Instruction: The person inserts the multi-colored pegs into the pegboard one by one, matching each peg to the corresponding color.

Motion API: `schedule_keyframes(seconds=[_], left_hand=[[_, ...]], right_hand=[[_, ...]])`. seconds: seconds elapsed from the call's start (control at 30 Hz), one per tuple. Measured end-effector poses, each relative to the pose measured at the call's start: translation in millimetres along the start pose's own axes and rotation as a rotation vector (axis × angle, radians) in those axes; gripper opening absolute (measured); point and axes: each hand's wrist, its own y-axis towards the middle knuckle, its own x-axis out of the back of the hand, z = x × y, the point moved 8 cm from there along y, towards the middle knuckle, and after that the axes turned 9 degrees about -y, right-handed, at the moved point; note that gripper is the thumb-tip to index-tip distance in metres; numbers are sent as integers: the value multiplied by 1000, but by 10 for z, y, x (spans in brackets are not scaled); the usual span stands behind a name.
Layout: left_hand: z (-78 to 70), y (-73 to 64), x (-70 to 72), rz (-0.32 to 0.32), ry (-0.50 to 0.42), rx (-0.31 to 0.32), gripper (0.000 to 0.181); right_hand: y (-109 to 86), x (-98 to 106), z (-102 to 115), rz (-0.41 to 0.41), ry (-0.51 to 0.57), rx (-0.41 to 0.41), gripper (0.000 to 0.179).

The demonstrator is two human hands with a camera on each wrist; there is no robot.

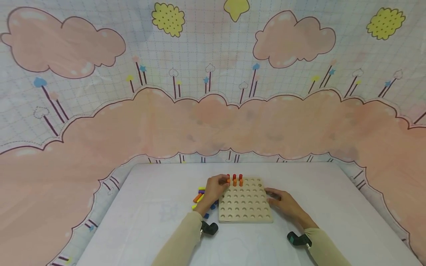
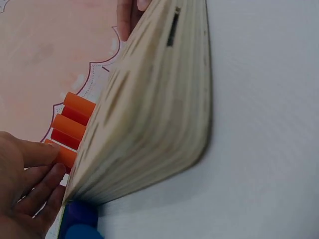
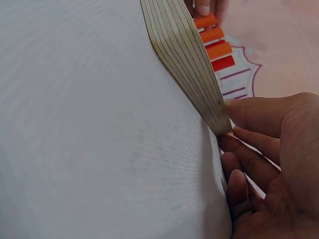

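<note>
A square wooden pegboard (image 1: 245,221) with rows of round holes lies on the white table. My left hand (image 1: 214,190) pinches an orange peg (image 2: 64,155) between thumb and fingers at the board's far left. That peg stands in line with two other orange pegs (image 1: 237,182) in the second row. Behind them, red pegs (image 1: 234,177) stand upright in the back row. At the board's right edge, my right hand (image 1: 284,203) holds the side, thumb (image 3: 254,115) on the top edge and fingers lower at the side.
Loose yellow, purple, orange and blue pegs (image 1: 198,198) lie left of the board, partly hidden by the left forearm. The white table (image 1: 149,207) stretches to both sides. A cloth with printed clouds (image 1: 296,40) hangs behind it. Each wrist carries a black camera (image 1: 209,228).
</note>
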Motion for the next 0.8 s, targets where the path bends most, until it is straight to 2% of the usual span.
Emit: schedule_keyframes(seconds=[0.13,0.3,0.4,0.8], left_hand=[[-13,-1,71,-23,-10,-15,23],[-137,-28,231,-50,-100,-52,24],[-196,-65,337,-45,-127,-40,25],[-241,-313,834,-65,-88,33,24]], right_hand=[[-5,-12,5,12,15,-9,48],[-1,-5,5,17,16,-18,48],[10,-5,-2,16,1,-13,48],[16,9,34,9,-17,28,47]])
